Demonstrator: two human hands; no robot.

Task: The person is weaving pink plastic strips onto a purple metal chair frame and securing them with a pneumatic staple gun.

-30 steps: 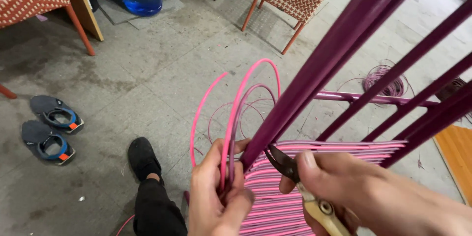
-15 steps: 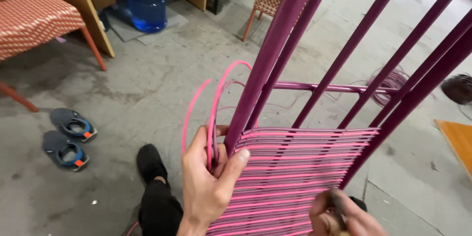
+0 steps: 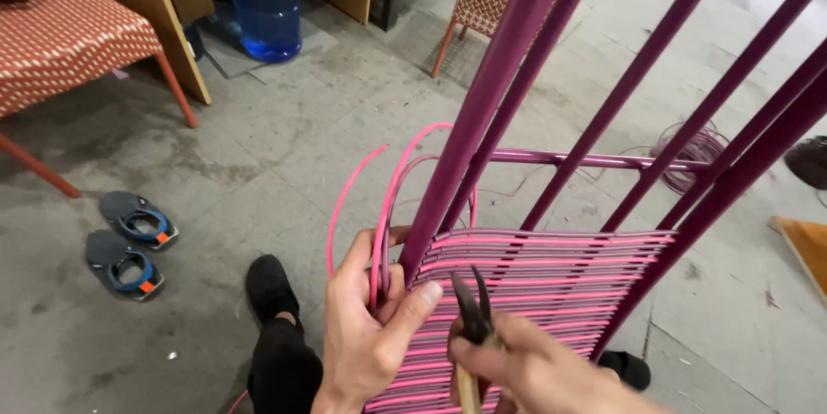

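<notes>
left hand (image 3: 366, 336): closed on pink cord (image 3: 379, 207) loops at frame (image 3: 482, 121) | right hand (image 3: 538, 371): clenched on pliers (image 3: 472, 306) | cord: likely light, springy, slick; best pinched near weave (image 3: 551, 272)

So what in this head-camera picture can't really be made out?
- Dark pliers: handles covered by the right hand and cut by the bottom edge.
- Pink plastic cord loops: ends hidden inside the left hand.
- Purple metal chair frame: top cut off by the upper edge.
</notes>
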